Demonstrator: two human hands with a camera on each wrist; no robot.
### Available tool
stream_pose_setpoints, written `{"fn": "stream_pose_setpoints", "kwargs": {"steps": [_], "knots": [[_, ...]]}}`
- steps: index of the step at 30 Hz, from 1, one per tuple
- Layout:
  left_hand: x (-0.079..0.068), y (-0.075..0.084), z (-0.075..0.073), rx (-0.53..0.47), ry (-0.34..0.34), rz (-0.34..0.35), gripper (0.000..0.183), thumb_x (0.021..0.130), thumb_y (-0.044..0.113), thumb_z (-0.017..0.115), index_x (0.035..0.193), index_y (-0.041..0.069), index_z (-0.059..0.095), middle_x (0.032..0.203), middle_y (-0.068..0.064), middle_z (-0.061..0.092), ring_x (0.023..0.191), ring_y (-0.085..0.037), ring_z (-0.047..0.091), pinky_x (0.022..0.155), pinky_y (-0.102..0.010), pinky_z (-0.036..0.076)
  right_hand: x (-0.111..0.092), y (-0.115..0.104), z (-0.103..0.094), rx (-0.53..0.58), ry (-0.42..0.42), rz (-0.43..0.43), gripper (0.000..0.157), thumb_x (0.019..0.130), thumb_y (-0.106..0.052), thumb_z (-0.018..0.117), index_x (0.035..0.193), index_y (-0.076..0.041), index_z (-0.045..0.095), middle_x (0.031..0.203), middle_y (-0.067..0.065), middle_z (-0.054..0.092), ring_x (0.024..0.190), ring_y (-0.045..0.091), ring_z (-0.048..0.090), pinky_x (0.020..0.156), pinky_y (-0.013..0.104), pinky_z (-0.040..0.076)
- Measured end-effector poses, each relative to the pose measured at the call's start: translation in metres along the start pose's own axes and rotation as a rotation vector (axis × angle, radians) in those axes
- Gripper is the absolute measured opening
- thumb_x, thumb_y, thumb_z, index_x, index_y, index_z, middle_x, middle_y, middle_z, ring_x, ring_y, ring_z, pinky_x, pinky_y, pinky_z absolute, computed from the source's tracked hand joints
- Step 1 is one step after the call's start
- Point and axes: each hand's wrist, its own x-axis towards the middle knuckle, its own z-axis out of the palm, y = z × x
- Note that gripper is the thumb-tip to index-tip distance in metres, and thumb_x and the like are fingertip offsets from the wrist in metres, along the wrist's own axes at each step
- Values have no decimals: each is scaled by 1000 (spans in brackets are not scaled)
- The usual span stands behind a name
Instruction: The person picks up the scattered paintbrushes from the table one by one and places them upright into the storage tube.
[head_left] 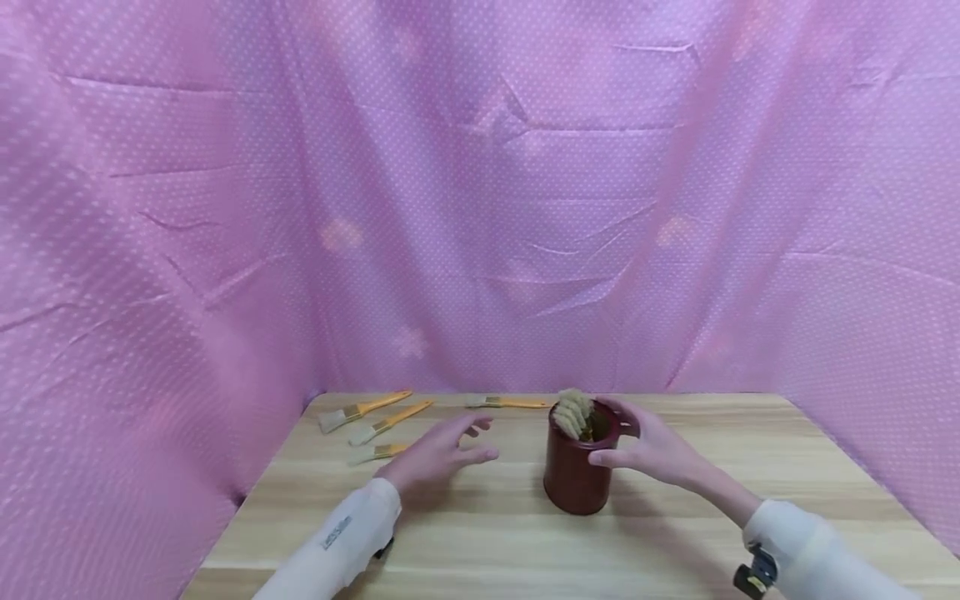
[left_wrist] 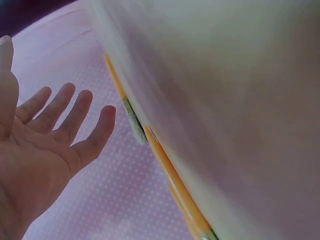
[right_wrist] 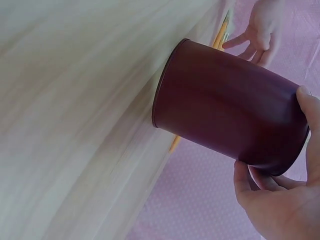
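Note:
A dark red cylindrical brush holder (head_left: 576,479) stands upright on the table, with pale brush bristles (head_left: 572,414) sticking out of its top. My right hand (head_left: 654,446) grips the holder near its rim, thumb on the near side and fingers round the far side. In the right wrist view the holder's smooth wall (right_wrist: 230,105) lies between thumb and fingers. To its left, my left hand (head_left: 442,450) is over the table holding nothing, fingers spread and palm facing the holder. Part of a paintbrush (head_left: 388,451) with a yellow handle is hidden behind that hand.
Two more yellow-handled paintbrushes, one at the back left (head_left: 367,407) and one just in front of it (head_left: 392,422), lie on the wooden table (head_left: 697,533). Another paintbrush (head_left: 510,402) lies along the back edge, left of the holder. Pink dotted cloth (head_left: 480,208) hangs around the table.

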Motion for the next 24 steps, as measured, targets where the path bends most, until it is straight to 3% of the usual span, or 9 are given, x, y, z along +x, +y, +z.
{"fn": "stream_pose_setpoints", "kwargs": {"steps": [4,9,12,14,20,24], "knots": [[32,0,7,99,-30,-31,70,96,57,63,153,20,44,150,-2,48,130,-25,52,105,-47,44,-7,0,-10,-26,15,4,85,81,-33,88,150,-7,46,143,14,55,125,38,57,102,55,46],[75,-11,28,431,-43,-10,62,101,48,61,147,8,50,145,-6,52,127,-22,54,106,-37,44,-17,1,-17,-66,10,33,85,82,-35,87,150,-6,45,143,16,55,124,40,56,101,56,46],[102,-11,44,621,-21,-27,59,100,44,62,146,8,50,143,-9,50,130,-25,49,109,-40,41,-22,4,-24,-83,24,43,85,83,-35,87,150,-6,45,143,16,54,124,40,57,100,56,47],[115,-10,52,691,-5,-66,62,100,45,62,148,8,48,147,-11,46,136,-29,44,111,-45,38,-23,5,-27,-89,33,34,84,83,-34,87,149,-5,45,143,17,55,123,40,57,100,55,48],[132,-3,64,745,-2,-203,67,100,52,58,155,17,43,156,-12,36,143,-36,33,113,-56,32,-21,5,-26,-108,29,18,84,82,-37,87,148,-6,47,141,13,57,122,36,59,100,53,48],[133,-2,63,766,-20,-208,61,101,55,55,152,22,49,153,-10,39,139,-35,38,111,-56,33,-20,6,-26,-118,28,22,85,82,-39,87,149,-6,47,141,14,57,122,38,58,100,56,47]]}}
